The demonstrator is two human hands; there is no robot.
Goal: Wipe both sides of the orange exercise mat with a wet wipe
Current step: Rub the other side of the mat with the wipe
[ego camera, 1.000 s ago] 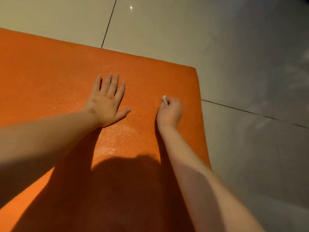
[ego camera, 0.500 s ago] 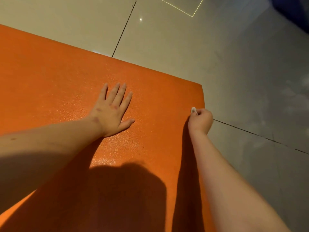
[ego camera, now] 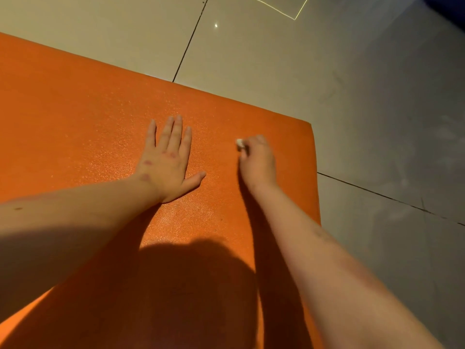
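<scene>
I am pressing the left hand (ego camera: 166,162) flat, fingers straight, on the mat (ego camera: 75,109) lying on the floor (ego camera: 352,96). At its 3 o'clock, the right hand (ego camera: 256,159) is pinching a wipe (ego camera: 239,143) against the mat.

An indoor room is indicated, though home or gym cannot be told. A floor (ego camera: 276,71) of large glossy pale tiles is crossed by dark grout lines (ego camera: 190,44), a small light reflection (ego camera: 216,25) is caught on it, and an orange exercise mat (ego camera: 75,109) is spread flat there.
</scene>
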